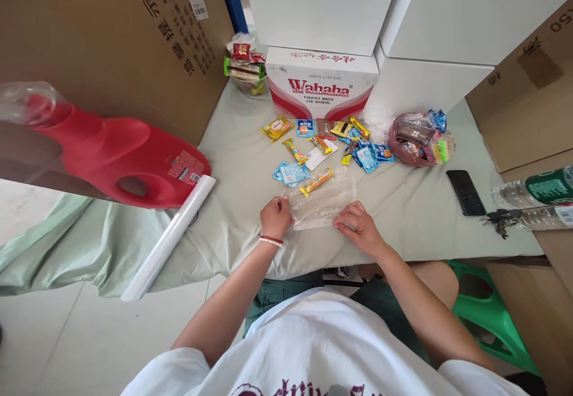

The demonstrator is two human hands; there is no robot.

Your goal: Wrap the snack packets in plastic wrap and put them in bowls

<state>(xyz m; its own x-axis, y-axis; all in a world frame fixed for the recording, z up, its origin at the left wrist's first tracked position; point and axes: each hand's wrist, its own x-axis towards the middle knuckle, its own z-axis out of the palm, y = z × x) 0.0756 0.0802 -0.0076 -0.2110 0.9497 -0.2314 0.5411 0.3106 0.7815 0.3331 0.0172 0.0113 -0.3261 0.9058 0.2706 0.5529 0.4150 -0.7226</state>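
A clear plastic bag (323, 203) lies flat on the pale green cloth (233, 163) near the table's front edge. My left hand (276, 217) pinches the bag's left end, fingers closed on it. My right hand (358, 226) presses on the bag's right near corner with curled fingers. Just beyond the bag lies a scatter of several small snack packets (326, 145), yellow, blue and orange. One long orange packet (317, 182) sits right at the bag's far edge.
A Wahaha water carton (320, 83) stands behind the snacks. A pink bag of snacks (418, 138), a black phone (465, 192), keys (498, 222) and bottles (537, 202) lie at right. A red jug (111, 154) and a white roll (168, 238) lie at left. A snack bowl (246, 71) sits at back.
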